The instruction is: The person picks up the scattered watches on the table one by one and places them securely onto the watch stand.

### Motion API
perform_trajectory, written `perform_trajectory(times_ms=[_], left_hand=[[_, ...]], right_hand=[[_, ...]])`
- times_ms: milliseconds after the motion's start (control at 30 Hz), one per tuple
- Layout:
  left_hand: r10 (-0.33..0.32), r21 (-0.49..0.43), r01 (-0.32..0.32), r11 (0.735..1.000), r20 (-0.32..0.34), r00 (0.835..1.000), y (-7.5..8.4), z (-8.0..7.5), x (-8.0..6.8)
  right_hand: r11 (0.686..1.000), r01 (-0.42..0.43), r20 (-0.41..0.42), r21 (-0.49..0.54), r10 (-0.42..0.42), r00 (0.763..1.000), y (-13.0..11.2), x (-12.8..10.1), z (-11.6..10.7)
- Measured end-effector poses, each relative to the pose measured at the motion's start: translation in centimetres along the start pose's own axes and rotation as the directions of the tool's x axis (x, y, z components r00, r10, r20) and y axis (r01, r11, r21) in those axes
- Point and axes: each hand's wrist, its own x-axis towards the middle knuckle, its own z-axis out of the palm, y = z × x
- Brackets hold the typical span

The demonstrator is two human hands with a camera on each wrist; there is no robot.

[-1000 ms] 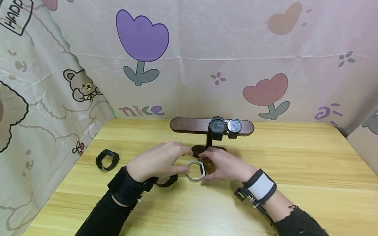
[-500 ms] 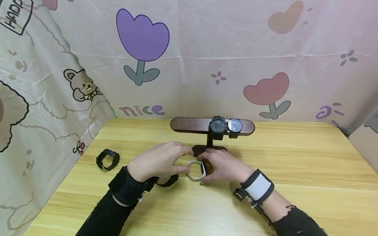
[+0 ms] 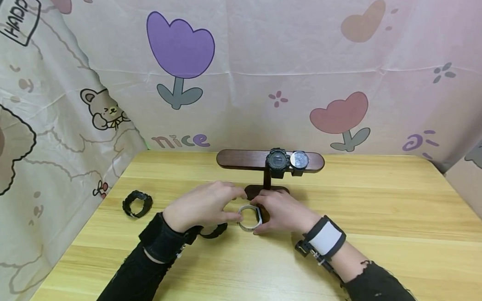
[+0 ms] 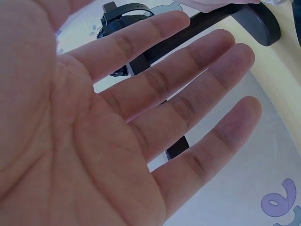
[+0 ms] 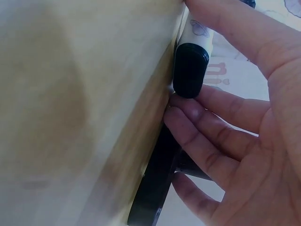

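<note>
The left hand [image 3: 202, 206] hid part of a black watch [image 3: 213, 231]; the stand [image 3: 270, 160] base sat behind both hands.

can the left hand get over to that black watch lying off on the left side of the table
Probably yes. The black watch lies alone on bare table, nothing between it and the left hand, though that hand is busy at the white band.

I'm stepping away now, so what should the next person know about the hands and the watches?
Left hand: fingers straight, touching the white band watch.
Right hand: pinches that watch; its black face shows at the fingertips.
The watch rests on the table, in front of the stand.
Done: two watches hang on the stand.
Left: white watch, plus two black watches on the table.
</note>
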Motion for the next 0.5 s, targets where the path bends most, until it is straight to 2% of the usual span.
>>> perform_trajectory(times_ms=[167,367,500], left_hand=[[-0.006,0.000,0.006,1.000,0.006,1.000,0.02,0.02,-0.04],[-0.010,-0.002,0.010,1.000,0.006,1.000,-0.18,0.07,-0.01],[-0.012,0.022,0.013,1.000,-0.008,1.000,-0.11,-0.07,-0.12]], right_hand=[[1.000,-0.002,0.001,0.006,0.002,1.000,-0.06,0.03,0.08],[0.997,-0.005,0.015,0.072,0.003,1.000,0.09,0.02,0.06],[0.993,-0.023,0.027,0.115,0.020,0.999,-0.15,-0.32,-0.76]])
